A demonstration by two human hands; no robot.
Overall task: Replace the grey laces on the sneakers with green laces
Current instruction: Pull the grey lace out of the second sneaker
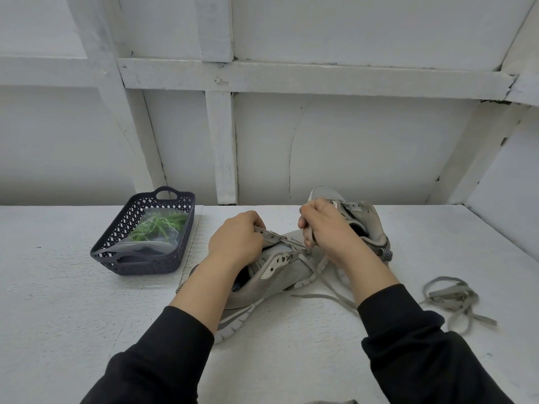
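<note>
Forearms are extended toward 12 o'clock. The left hand [236,242] is curled, the right hand [323,228] pinched at its 2 o'clock.

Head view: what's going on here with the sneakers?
A person is unlacing the near sneaker: the left hand holds its eyelet flap, and the right hand pinches the grey lace threaded low down. A loose lace lies on the table, right of the second sneaker. The green laces sit bagged in the basket.

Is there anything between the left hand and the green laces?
Yes. The green laces lie inside a clear bag in the basket, so the bag covers them. On the table between the left hand and the basket, nothing else shows.
</note>
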